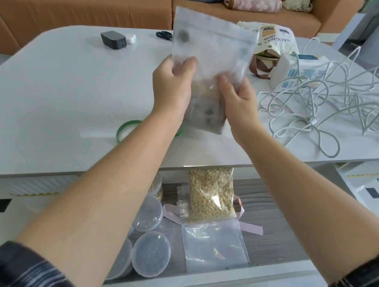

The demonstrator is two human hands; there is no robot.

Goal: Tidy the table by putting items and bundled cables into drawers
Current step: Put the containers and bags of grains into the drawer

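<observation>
I hold a frosted zip bag (210, 55) upright above the white table (63, 101), with dark bits settled in its lower half. My left hand (173, 87) grips its left edge and my right hand (238, 97) grips its lower right side. Below the table edge a drawer (271, 207) stands pulled out. In it lie a bag of oats (211, 194), an empty clear zip bag (214, 246) and several round plastic tubs (151, 253). A tangle of white cables (325, 102) sprawls on the table's right side.
A green band (127, 126) lies by my left forearm. A black box (113, 39), a white earbud case (130, 38) and black scissors (164, 35) sit at the far edge. A printed bag (273, 40) and white charger (278, 71) stand right. A brown sofa (91, 15) runs behind.
</observation>
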